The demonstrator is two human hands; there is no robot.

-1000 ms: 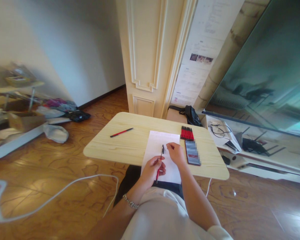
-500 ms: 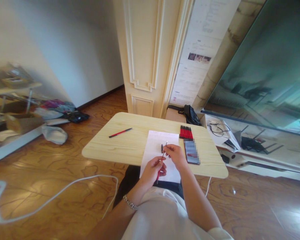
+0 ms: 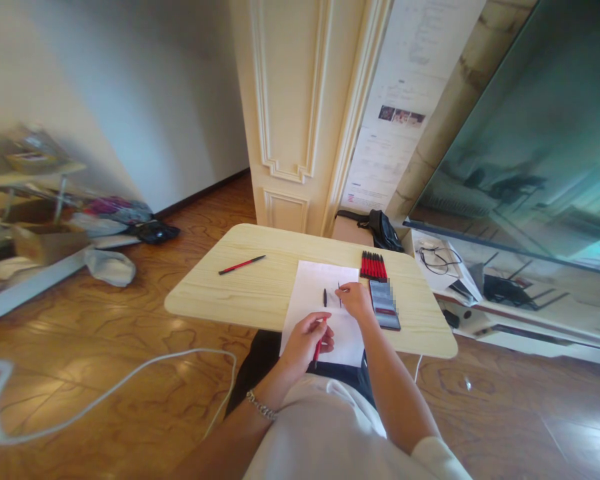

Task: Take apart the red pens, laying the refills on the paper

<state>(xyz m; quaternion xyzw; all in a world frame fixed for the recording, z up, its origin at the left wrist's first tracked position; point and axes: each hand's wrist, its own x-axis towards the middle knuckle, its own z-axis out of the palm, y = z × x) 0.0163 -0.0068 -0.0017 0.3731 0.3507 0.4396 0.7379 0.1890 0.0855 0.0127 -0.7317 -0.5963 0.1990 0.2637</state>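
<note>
In my left hand (image 3: 313, 338) is a red pen barrel (image 3: 318, 350), fingers closed around it, its black end pointing down toward me. My right hand (image 3: 356, 300) pinches a thin dark pen refill (image 3: 339, 295) over the paper; whether the refill touches the sheet I cannot tell. Between the two hands a short black pen tip section (image 3: 325, 297) lies on the white paper (image 3: 303, 287). A whole red and black pen (image 3: 242, 265) rests by itself on the left of the table.
On the pale wooden folding table (image 3: 205, 293), several red and black pens (image 3: 373, 266) lie side by side at the back right. Below them is a phone (image 3: 384, 305) with a blurred screen. A black bag (image 3: 383, 230) sits behind the table, and a white cable (image 3: 130, 380) runs along the floor.
My right hand has moved slightly right, away from my left hand, and the refill has come out of the red barrel with it. The left hand stays put.
</note>
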